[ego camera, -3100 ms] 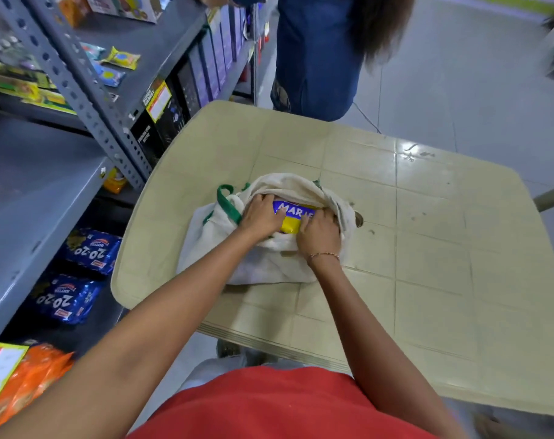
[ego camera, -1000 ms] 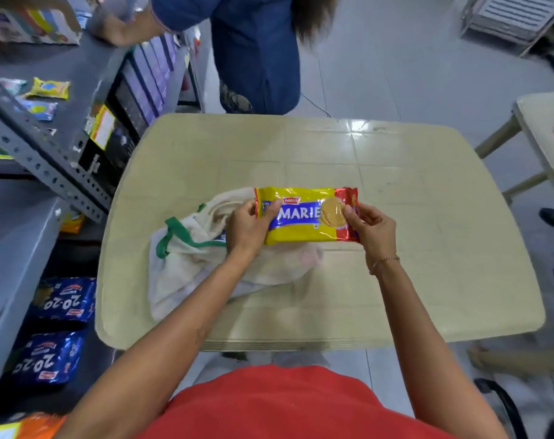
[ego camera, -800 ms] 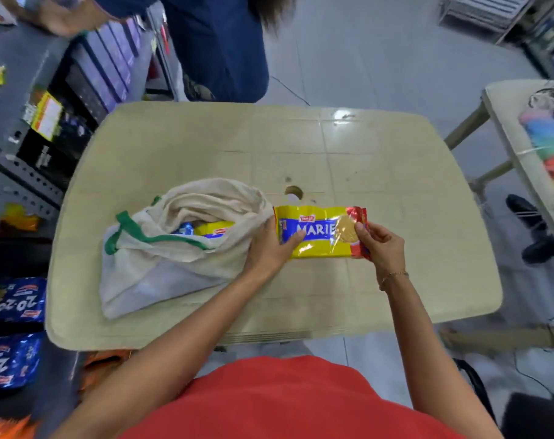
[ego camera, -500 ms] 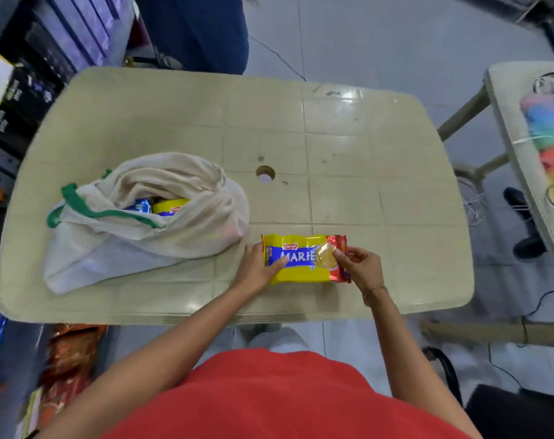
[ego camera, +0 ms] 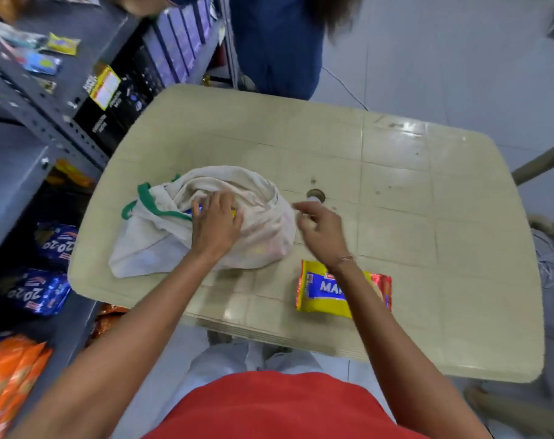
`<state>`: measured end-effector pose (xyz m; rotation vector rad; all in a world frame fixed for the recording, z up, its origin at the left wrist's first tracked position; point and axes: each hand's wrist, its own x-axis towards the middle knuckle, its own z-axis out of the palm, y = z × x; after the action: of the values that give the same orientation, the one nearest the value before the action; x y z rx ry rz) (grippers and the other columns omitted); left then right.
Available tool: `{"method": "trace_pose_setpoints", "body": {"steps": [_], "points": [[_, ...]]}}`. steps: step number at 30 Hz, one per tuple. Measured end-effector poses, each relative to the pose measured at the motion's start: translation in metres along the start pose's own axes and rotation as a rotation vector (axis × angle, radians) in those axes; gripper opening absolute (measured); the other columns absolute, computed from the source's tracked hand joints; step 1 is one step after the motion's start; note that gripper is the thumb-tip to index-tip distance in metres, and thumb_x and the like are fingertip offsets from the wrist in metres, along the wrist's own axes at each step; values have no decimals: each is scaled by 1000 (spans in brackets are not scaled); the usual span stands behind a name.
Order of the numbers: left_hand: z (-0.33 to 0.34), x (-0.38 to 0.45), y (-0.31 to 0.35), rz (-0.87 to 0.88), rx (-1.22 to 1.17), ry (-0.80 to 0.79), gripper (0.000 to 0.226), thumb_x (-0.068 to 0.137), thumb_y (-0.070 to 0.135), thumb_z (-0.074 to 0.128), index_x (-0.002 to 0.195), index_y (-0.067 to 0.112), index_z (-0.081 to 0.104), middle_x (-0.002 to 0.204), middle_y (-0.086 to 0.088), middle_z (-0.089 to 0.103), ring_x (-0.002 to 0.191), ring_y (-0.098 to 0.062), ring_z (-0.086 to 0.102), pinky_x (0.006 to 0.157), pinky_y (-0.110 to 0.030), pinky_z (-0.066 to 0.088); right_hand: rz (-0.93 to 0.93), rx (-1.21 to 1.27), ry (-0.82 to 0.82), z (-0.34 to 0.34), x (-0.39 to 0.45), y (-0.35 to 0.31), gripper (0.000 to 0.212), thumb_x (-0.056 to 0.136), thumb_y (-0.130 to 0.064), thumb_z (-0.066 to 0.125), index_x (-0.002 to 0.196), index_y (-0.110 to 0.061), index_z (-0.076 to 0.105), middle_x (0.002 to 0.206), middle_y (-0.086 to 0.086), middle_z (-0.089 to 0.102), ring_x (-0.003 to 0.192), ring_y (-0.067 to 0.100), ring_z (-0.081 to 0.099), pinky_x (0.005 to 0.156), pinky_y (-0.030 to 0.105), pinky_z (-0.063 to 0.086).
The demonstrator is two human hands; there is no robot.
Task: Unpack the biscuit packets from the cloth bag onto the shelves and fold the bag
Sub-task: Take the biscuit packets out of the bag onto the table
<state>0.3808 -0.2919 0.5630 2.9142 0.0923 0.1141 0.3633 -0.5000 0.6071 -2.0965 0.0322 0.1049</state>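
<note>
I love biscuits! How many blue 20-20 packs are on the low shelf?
2. One blue pack lies on the low shelf left of the table; the other blue pack lies just nearer the person. More may be hidden under the shelf above.

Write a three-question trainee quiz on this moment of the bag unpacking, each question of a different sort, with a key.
1. True or false: the yellow Marie packet lies on the table, with neither hand touching it.
2. Multiple choice: where is the left hand? A) on a shelf B) at the mouth of the cloth bag C) on the Marie packet
3. Fill in: the right hand hovers beside the bag and holds ____.

Key: 1 true; 2 B; 3 nothing
</note>
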Motion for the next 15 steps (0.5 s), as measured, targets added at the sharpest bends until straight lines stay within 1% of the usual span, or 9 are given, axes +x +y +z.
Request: {"method": "trace_pose_setpoints", "body": {"steps": [2,3,4,6,7,9,11,12,15], "points": [[2,-2,-24,118,-30,-215,24,89,23,42,92,12,63,99,-13,67,99,-31,58,97,-44,36,-110,-45,-226,54,12,-33,39,77,7,46,109,0,68,113,17,69,108,24,61,93,18,39],[6,-8,-31,181,-97,-301,26,88,20,41,91,8,64,97,-17,66,97,-33,59,93,-45,41,-102,-96,-336,78,18,-40,39,77,10,45,109,3,67,115,20,67,110,27,60,97,22,39],[9,-18,-35,214,-155,-371,28,88,20,41,94,4,63,99,-21,65,94,-36,60,86,-45,46,-70,-180,-419,98,22,-44,34,79,7,47,107,4,67,115,23,66,111,31,60,97,28,41],[12,-37,-42,281,-252,-490,29,90,23,42,102,4,62,105,-21,63,93,-35,61,78,-43,50,7,-416,-487,125,27,-47,26,84,-3,51,103,6,66,111,27,65,105,37,60,87,33,42],[15,-44,-48,324,-320,-520,27,91,23,44,101,6,62,105,-19,64,93,-32,61,77,-40,51,32,-520,-482,132,25,-46,26,84,-6,52,103,6,65,112,27,64,104,38,60,85,34,42],[16,-53,-51,328,-472,-529,21,93,24,48,94,10,65,98,-13,68,85,-25,61,73,-34,49,88,-645,-418,132,19,-40,28,84,-6,51,109,5,60,118,26,60,108,38,58,88,36,43],[16,-56,-56,193,-537,-469,27,94,34,50,93,13,68,90,-9,70,77,-21,60,68,-32,47,205,-688,-303,129,15,-28,33,85,-8,49,116,4,54,127,25,54,116,37,53,95,37,40],[17,-54,-62,86,-507,-440,36,95,41,47,93,12,68,87,-10,70,77,-23,62,68,-33,48,275,-666,-243,128,14,-25,35,86,-8,49,118,4,53,129,25,51,120,36,50,98,36,39],[16,-43,-76,-165,-298,-429,57,99,48,32,93,1,64,94,-22,68,91,-36,63,77,-39,48,422,-526,-155,118,14,-11,47,89,-23,45,131,-1,50,140,21,47,132,33,43,109,34,32]]}}
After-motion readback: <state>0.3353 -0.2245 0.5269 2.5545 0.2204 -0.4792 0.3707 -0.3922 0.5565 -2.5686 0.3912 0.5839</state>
